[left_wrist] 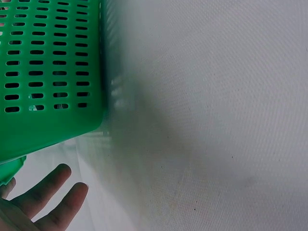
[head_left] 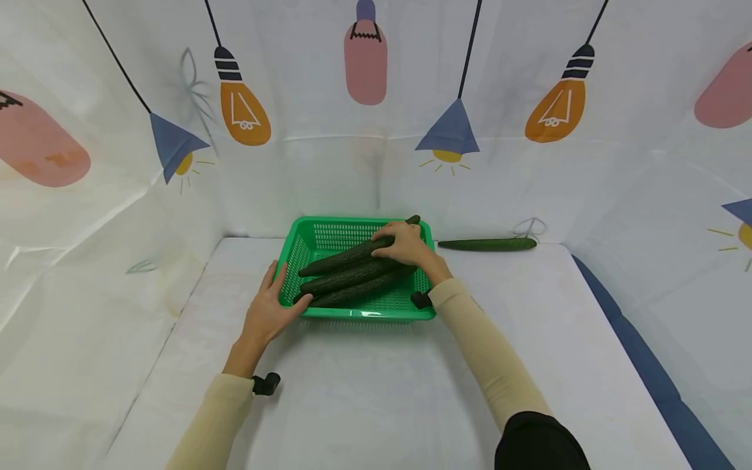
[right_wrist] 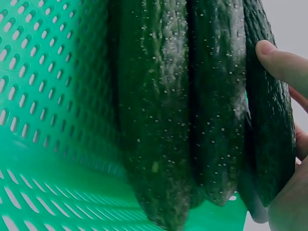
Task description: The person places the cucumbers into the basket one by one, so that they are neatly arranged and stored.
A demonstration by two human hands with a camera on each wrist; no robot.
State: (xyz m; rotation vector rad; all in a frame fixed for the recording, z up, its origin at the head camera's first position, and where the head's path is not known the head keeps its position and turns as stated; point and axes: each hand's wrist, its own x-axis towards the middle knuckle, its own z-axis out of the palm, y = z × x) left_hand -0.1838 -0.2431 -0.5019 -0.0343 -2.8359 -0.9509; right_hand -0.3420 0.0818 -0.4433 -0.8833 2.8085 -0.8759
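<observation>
A green plastic basket (head_left: 364, 313) holds several dark green cucumbers (head_left: 346, 277) lying side by side and partly stacked. My right hand (head_left: 407, 245) reaches over the basket's right side and grips the uppermost cucumber (right_wrist: 272, 125) near its far right end, its thumb (right_wrist: 274, 55) along one side. My left hand (head_left: 271, 313) rests at the basket's front left corner. Its thumb reaches over the rim while the other fingers lie fairly straight and spread along the outside. In the left wrist view two fingers (left_wrist: 43, 192) stand apart from the basket wall.
Another cucumber (head_left: 487, 245) lies on the white table (head_left: 364, 398) to the basket's right, near the back edge. Behind the table hangs a white sheet (head_left: 317, 176) printed with lamps and bulbs. Blue cloth (head_left: 646, 365) runs along the table's right side.
</observation>
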